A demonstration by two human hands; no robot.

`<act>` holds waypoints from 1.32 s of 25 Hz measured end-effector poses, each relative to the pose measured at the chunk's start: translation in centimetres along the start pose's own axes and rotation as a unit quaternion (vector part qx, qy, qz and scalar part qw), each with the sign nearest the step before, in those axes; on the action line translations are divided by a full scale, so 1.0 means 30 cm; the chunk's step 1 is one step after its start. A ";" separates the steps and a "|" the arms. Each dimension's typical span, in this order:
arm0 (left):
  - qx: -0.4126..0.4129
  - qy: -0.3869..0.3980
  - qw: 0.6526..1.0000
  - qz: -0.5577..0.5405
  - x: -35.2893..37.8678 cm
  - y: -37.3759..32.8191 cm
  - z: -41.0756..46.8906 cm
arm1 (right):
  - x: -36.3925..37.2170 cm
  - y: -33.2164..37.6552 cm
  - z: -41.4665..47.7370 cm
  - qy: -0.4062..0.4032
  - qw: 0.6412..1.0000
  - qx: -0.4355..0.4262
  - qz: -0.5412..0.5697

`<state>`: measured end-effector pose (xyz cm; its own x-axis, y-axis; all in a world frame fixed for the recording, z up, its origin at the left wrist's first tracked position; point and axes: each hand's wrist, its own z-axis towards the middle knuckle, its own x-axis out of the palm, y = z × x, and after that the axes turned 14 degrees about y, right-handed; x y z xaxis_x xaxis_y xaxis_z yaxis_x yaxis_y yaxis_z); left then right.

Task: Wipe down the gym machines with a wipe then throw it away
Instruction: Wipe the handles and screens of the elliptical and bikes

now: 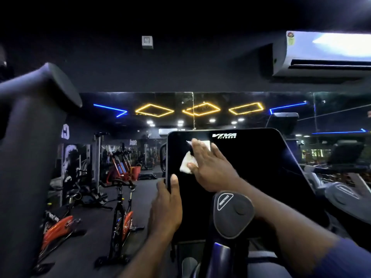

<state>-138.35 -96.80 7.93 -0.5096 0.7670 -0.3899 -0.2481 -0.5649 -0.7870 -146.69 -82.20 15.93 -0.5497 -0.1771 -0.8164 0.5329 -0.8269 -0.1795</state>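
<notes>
One machine is in hand: a tall black console panel [251, 167], glossy and dark, fills the middle of the view. Below its centre a grey knob housing [230, 213] sits in front of the panel.

The left hand [166, 205] grips the panel's left edge, thumb on the front face and fingers curled round behind. The right hand [210, 165] lies flat on the panel's upper left part, fingers [200, 146] straight and spread slightly, pressing a crumpled white wipe [186, 165] against the glass. The thumb rests on the wipe's lower edge. Just above and to the right of the hand, at the panel's top edge, sits the small white logo [224, 135].

The step looks like wiping the screen face, and most of the panel to the right and below the wipe probably has yet to be covered. To do it well, keep the left hand bracing the edge so the panel does not rock, keep the palm flat so the whole wipe bears on the glass, and work in overlapping passes from the panel's top to its bottom, reaching the corners and the rim. The wipe is bunched, so refolding it would give a broader, cleaner face.
</notes>
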 end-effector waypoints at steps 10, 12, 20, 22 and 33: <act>-0.030 0.066 0.976 -0.205 -0.057 -0.181 0.383 | 0.003 -0.084 -0.001 -0.054 0.993 0.074 0.069; -0.040 0.053 0.964 -0.259 -0.043 -0.156 0.420 | -0.023 -0.118 0.053 -0.063 0.983 0.153 0.076; -0.019 0.090 0.929 -0.357 -0.035 -0.095 0.456 | -0.063 0.121 0.265 -0.054 0.996 -0.066 -0.026; -0.038 0.099 0.927 -0.361 -0.016 -0.049 0.504 | -0.079 -0.009 0.266 -0.062 0.996 0.027 0.053; -0.044 0.024 0.956 -0.289 -0.039 -0.136 0.393 | -0.051 0.031 0.228 -0.207 0.971 -0.015 0.121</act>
<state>-146.47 -98.97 17.24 -0.2689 0.9577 0.1028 -0.4058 -0.0158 -0.9138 -149.75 -86.34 20.79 -0.6140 -0.5696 -0.5464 0.6942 -0.7191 -0.0304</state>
